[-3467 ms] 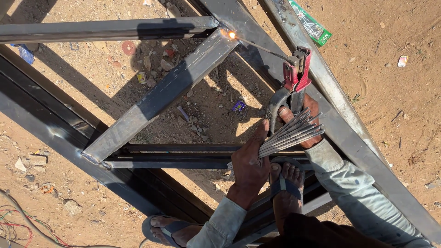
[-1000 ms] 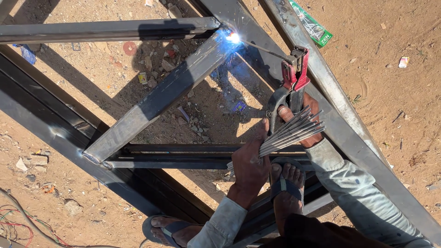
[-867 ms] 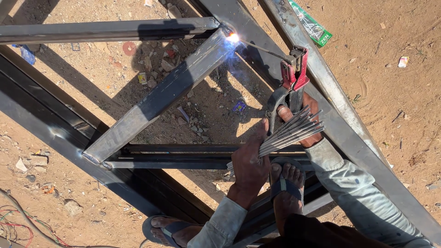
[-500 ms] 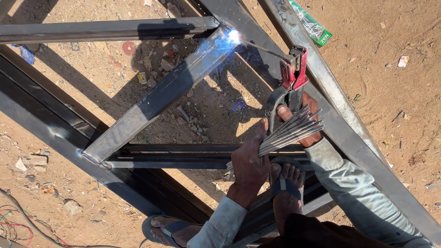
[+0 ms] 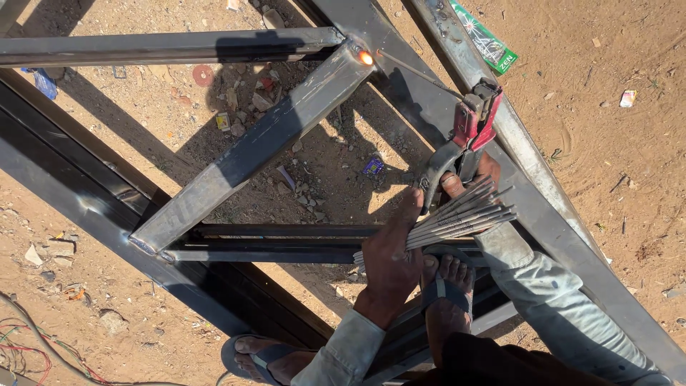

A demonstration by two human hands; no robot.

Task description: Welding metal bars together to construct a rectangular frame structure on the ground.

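Right hand (image 5: 477, 171) grips electrode holder (image 5: 468, 132), rod tip touching diagonal steel bar (image 5: 257, 146).

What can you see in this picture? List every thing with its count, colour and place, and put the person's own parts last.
Steel frame bars: several, grey to dark, crossing on the sandy ground.
Glowing weld spot: one, orange, where the diagonal bar meets the top bars.
Electrode holder: one, red and grey, right of centre, its thin rod reaching to the glowing spot.
Welding rods: one bundle, grey, fanned out below the holder.
Packet: one, green, top right on the sand.
Wires: a few, red and green, bottom left corner.
Left hand: grips the rod bundle.
Right hand: holds the electrode holder.
Feet in sandals: two, bottom centre, the right one on the frame.
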